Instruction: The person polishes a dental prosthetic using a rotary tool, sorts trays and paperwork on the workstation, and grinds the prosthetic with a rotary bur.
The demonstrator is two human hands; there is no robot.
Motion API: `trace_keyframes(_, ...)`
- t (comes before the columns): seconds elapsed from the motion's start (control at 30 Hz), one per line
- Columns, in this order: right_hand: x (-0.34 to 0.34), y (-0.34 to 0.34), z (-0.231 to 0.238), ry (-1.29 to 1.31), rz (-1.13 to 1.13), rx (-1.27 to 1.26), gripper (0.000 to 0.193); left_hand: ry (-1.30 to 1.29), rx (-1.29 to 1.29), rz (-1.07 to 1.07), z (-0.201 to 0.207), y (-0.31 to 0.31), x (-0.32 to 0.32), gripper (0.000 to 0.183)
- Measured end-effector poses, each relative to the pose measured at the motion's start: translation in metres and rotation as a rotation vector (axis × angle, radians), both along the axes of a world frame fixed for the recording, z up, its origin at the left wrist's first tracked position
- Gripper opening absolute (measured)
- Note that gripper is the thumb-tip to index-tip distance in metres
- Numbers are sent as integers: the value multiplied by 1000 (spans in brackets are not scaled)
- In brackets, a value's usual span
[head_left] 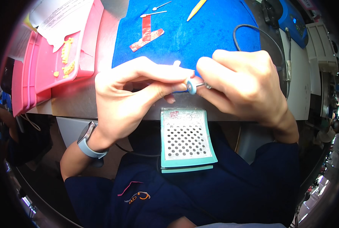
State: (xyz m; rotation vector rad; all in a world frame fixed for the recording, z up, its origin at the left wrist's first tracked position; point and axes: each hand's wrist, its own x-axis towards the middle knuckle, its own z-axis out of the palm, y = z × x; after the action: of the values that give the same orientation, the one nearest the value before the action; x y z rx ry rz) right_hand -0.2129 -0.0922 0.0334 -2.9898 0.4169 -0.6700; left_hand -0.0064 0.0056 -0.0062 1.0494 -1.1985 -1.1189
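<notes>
My right hand [240,81] is closed round a rotary tool whose body is mostly hidden by the fingers. From it a thin metal shank [200,84] runs left to a small blue polishing disc [191,87]. Thumb and fingers of my left hand [133,85] are pinched together right beside the disc. Whatever they hold is too small and covered to name. Both hands are raised above the near edge of a blue cloth [215,36]. Below them is a teal-framed grille [186,138] with round holes.
Pink trays [86,62] with small yellow pieces [66,51] and papers [61,21] stand at left. On the cloth lie red strips [146,36], two thin metal bits [154,14] and a yellow pencil-like stick [196,10]. A cable [253,26] loops near a blue control unit [294,22].
</notes>
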Motion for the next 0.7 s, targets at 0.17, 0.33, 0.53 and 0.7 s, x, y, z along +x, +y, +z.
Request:
trace_keyframes(0.17, 1, -2, 2, 16, -6, 47, 22, 34, -12, 0, -2, 0, 1, 9)
trace_keyframes(0.33, 1, -4, 1, 1, -4, 52, 22, 50, -8, 4, -4, -1, 0, 9)
trace_keyframes(0.53, 0, -2, 3, -1, 4, 47, 21, 68, 4, 8, 0, 0, -1, 10)
trace_keyframes(0.7, -1, -8, 4, -13, -7, 97, 24, 12, 30, 11, 4, 0, 0, 11)
